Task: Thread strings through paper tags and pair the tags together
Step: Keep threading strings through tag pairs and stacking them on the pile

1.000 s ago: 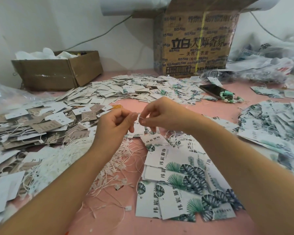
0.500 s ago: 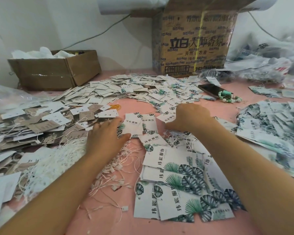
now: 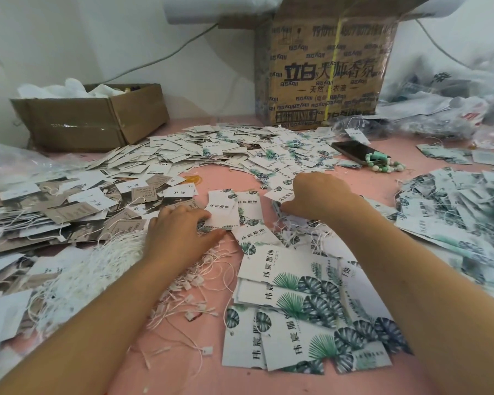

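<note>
Tag (image 3: 222,208), small and white with green leaf print, lies on the pink table (image 3: 183,374) just ahead and right of the left hand (image 3: 180,235), long side running away from the person. That hand is nearer, its bent fingers touching the tag's near-left corner; a pinch cannot be told. The right hand (image 3: 318,196) is knuckles-up among other tags, its grip hidden. Loose strings (image 3: 97,269) are heaped to the left.

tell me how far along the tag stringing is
Done, apparently: the strung tag heap at right, threads showing. In hand: the left hand touches a small leaf tag, the right hand reaches into tags beside it; nothing is being threaded. Left: the loose strings and the big back pile.
</note>
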The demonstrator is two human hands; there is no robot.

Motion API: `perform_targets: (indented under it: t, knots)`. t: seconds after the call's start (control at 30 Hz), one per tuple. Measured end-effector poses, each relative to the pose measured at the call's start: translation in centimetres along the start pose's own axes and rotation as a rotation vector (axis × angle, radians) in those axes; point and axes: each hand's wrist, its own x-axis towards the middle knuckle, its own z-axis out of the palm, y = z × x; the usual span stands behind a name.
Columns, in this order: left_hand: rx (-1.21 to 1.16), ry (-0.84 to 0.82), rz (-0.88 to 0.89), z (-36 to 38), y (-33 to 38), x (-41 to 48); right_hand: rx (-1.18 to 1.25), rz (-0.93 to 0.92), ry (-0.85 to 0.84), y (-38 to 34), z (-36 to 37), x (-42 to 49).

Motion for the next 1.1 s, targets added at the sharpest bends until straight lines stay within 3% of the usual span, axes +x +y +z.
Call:
perform_targets:
  t: [0.5,0.73,0.97,1.1]
  knots:
    - [-0.298,0.015,-0.086,-0.6,0.0,-0.1,0.1,0.012,0.036,0.7,0.1,0.5]
    - [-0.727,-0.003,-0.128,-0.9,-0.3,-0.1,0.121,0.022,-0.001,1.1,0.5,0.8]
    - [-0.866,0.043,-0.19,-0.8,-0.6,0.4,0.252,0.047,-0.091,1.8,0.5,1.4]
    - [-0.817,0.037,-0.204,-0.7,-0.5,0.4,0.297,0.069,-0.124,2.0,0.3,1.6]
